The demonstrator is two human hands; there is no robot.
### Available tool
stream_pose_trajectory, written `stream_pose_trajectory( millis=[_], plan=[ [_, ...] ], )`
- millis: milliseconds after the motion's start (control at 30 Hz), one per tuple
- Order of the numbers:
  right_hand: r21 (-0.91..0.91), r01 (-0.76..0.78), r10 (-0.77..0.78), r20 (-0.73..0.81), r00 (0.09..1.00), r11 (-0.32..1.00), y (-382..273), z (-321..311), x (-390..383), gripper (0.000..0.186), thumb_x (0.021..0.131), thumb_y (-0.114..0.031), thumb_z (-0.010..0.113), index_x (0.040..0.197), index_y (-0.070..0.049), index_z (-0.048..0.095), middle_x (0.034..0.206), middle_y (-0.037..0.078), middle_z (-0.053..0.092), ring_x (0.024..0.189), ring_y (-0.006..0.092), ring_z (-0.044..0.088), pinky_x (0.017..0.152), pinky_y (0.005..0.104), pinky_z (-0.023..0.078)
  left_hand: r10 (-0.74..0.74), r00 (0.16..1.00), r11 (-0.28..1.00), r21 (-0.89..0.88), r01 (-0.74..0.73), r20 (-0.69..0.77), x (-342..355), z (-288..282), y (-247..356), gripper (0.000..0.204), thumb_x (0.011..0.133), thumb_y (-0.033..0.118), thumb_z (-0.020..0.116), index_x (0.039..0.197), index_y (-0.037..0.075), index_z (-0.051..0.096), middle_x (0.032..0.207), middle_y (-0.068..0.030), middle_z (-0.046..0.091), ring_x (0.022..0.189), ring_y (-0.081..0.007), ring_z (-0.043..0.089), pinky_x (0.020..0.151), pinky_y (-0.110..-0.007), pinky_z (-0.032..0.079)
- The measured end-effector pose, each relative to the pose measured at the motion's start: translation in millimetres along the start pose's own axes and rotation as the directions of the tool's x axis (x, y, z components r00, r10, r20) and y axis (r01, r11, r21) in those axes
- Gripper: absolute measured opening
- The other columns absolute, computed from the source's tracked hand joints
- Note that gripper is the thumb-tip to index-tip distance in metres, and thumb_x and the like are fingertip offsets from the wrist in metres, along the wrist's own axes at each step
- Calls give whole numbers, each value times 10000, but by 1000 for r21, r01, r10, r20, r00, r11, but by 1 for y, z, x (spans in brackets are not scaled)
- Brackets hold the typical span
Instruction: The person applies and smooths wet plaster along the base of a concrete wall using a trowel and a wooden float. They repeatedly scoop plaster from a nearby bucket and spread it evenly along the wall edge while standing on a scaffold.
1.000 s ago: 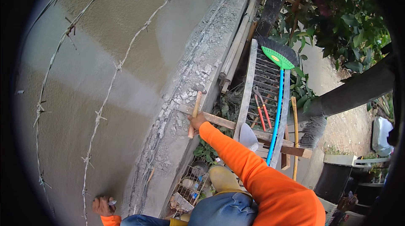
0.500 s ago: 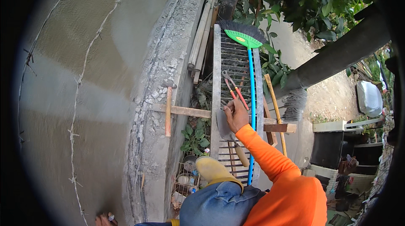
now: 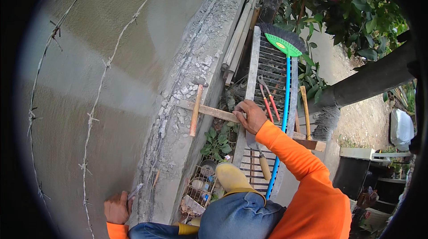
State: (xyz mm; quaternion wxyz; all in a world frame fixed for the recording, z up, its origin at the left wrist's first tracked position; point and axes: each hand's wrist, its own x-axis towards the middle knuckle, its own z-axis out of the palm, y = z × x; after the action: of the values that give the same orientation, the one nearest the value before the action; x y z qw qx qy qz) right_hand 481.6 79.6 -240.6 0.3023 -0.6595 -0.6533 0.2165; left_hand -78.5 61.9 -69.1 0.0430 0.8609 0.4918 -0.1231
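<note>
My right hand (image 3: 250, 117), in an orange sleeve, is above the left rail of a slatted metal frame, by a wooden board (image 3: 214, 112). Its fingers curl together, and whatever they may hold is hidden. Just right of it lie red-handled pliers (image 3: 269, 100). A trowel (image 3: 264, 164) with a wooden handle rests below on the slats. At the lower left, my left hand (image 3: 117, 207) is closed round a slim, pale, shiny piece (image 3: 135, 191) whose kind I cannot make out, beside the wall. A hammer (image 3: 195, 110) with a wooden handle lies across the board on the rubble-strewn ledge.
A green-headed broom (image 3: 285, 46) with a blue pole lies along the slatted frame (image 3: 251, 74). Barbed wire (image 3: 107, 64) runs before the grey wall. A long wooden handle (image 3: 306, 114) leans at right. My yellow boot (image 3: 233, 177) is beside a wire basket (image 3: 198, 190).
My right hand has moved off the pliers toward the frame's left rail and the board. My left hand has come further into view with the pale piece. The view has shifted and tilted.
</note>
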Motion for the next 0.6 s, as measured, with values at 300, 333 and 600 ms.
stream_pose_trajectory(
  millis=[300,333,600],
  plan=[
    [-392,209,-100,280,955,896,30,146,133,354,935,-112,538,1271,-212,583,1376,130,492,1236,328,499,981,478,456,4,941,978,-200,68,338,81,0,79,302,951,319,614,1074,43,620,860,-212,699,767,-425,667,689,-507,525],
    [-428,303,-142,369,919,852,37,156,145,353,946,-139,528,1284,-225,580,1404,126,475,1262,324,483,999,488,441,3,941,978,-200,68,337,79,-1,79,302,951,321,613,1073,45,619,857,-210,699,762,-425,667,684,-506,525],
    [-159,26,-1,160,987,987,35,104,202,371,1023,-338,471,1245,-49,537,1166,247,638,1122,408,606,962,564,458,-165,975,920,-332,208,151,24,-18,71,225,923,257,661,988,44,632,724,-212,655,683,-426,653,627,-459,508]
  ],
)
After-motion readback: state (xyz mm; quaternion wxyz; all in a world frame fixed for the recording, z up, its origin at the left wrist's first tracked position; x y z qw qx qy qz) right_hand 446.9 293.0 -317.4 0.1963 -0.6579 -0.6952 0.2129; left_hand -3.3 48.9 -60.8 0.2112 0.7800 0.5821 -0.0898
